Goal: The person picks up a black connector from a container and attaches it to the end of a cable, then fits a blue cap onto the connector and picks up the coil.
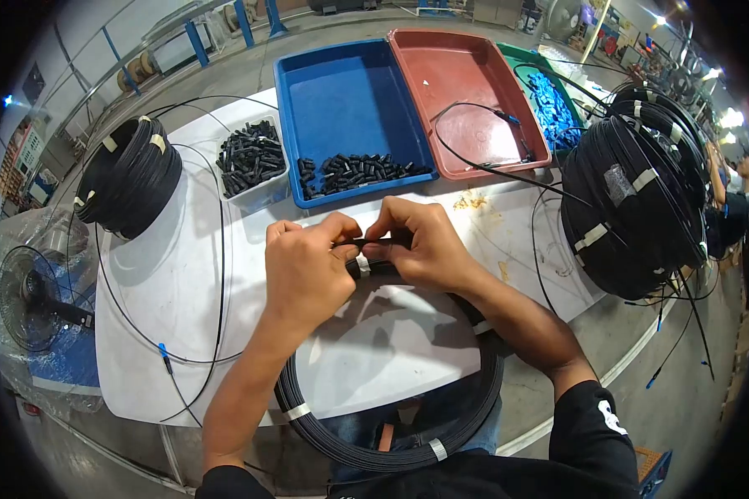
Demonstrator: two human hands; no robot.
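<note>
My left hand (304,266) and my right hand (424,241) meet above the white table. Thumbs and fingers of both are pinched around a thin black cable (349,243), and the fingers partly hide it. Just below them is a large coil of black cable (349,449), bound with white tape bands, its near side overhanging the table edge by my lap. A blue tray (345,100) beyond my hands holds a pile of small black sleeves (366,172). To its left, a clear plastic container (258,196) is full of longer black tubular parts (252,156).
A red tray (466,75) with a cable end and a green tray (516,58) of blue connector parts (553,108) stand at the back right. Cable coils sit at left (133,187) and right (632,204). Loose cable crosses the table (141,333). A plastic-wrapped fan (33,291) stands left.
</note>
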